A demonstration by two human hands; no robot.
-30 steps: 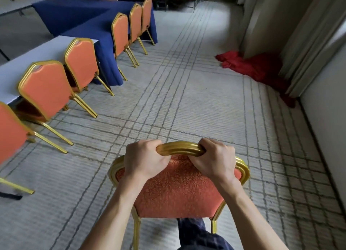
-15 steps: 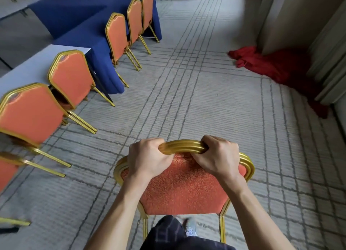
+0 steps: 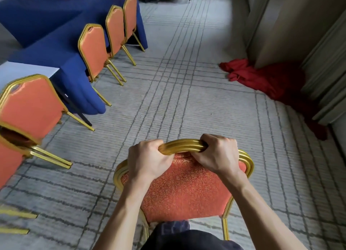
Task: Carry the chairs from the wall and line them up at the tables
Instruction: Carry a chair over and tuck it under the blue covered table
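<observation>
While the chair (image 3: 184,191) stands ahead, left hand (image 3: 148,159) and right hand (image 3: 218,154) grip its top rail.

Soft diffuse light w/ faint shadows; wide-angle bend at edges, motion blur btm left.

Beige pleated curtain (image 3: 325,66) hangs at far right. Crumpled red fabric heap (image 3: 262,77) lies at the curtain's foot. Pale grey carpet with dark grid lines (image 3: 187,109) runs up to the curtain.
</observation>
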